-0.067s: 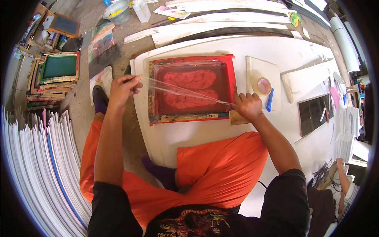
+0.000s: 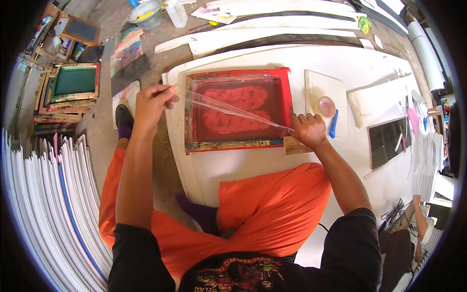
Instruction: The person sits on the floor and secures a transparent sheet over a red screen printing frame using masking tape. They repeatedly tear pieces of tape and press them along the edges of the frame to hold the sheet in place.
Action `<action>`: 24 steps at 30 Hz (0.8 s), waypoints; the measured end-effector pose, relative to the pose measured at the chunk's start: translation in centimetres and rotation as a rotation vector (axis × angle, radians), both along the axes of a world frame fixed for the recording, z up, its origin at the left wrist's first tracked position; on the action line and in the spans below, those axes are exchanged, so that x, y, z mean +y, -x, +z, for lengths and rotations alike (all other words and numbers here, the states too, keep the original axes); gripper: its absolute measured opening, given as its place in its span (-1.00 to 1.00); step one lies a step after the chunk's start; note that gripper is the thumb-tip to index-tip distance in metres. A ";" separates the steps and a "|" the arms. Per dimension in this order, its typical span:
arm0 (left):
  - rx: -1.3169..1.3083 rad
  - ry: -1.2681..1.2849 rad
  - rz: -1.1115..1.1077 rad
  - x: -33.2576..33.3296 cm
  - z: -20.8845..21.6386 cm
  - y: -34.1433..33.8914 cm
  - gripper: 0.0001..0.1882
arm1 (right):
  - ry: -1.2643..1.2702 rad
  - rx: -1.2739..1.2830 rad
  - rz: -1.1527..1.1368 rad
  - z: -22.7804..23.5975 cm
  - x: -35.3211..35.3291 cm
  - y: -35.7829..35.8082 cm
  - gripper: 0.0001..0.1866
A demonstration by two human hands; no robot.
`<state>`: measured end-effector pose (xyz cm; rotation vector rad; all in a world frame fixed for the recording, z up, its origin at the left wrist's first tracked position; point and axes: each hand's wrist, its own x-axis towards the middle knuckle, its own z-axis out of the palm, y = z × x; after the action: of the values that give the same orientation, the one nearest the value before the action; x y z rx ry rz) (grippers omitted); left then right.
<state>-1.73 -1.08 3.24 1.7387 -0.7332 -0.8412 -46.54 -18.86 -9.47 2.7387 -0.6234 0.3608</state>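
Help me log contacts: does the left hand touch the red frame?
Apart. In the head view, white board shows between the left hand and the left edge of the red frame.

Brightly lit, stained, grey-brown floor [image 2: 158, 62]

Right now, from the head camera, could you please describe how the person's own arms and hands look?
The left hand and right hand are bare, with no gloves, watch or bracelet visible. Both forearms are uncovered below short black T-shirt sleeves; the right sleeve bears a small red mark.
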 end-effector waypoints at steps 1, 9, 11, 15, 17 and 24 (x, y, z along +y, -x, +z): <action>0.048 0.072 0.070 -0.5 0.1 1.8 -0.68 | 0.071 0.017 0.046 1.2 -1.6 1.3 -0.42; -0.265 0.206 -0.039 -0.3 10.5 -0.2 -0.71 | -0.200 -0.261 -0.052 0.8 -1.9 -0.2 -0.43; -0.292 0.218 -0.085 0.5 12.2 -0.1 -0.73 | -0.383 -0.369 -0.046 3.1 0.3 -4.4 -0.46; -0.349 0.182 -0.035 1.3 15.3 0.1 -0.73 | -0.543 -0.608 0.006 4.6 3.3 -12.3 -0.40; -0.305 0.216 -0.031 1.4 16.2 0.0 -0.72 | -0.568 -0.714 0.027 4.3 5.2 -15.3 -0.28; -0.381 0.188 -0.005 2.6 19.2 -0.4 -0.71 | -0.747 -0.828 0.133 1.5 9.8 -23.0 0.04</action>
<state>-1.36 1.53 22.47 1.7441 -1.0330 -0.4287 -23.54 -9.06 -7.97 3.2584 -0.9014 1.6318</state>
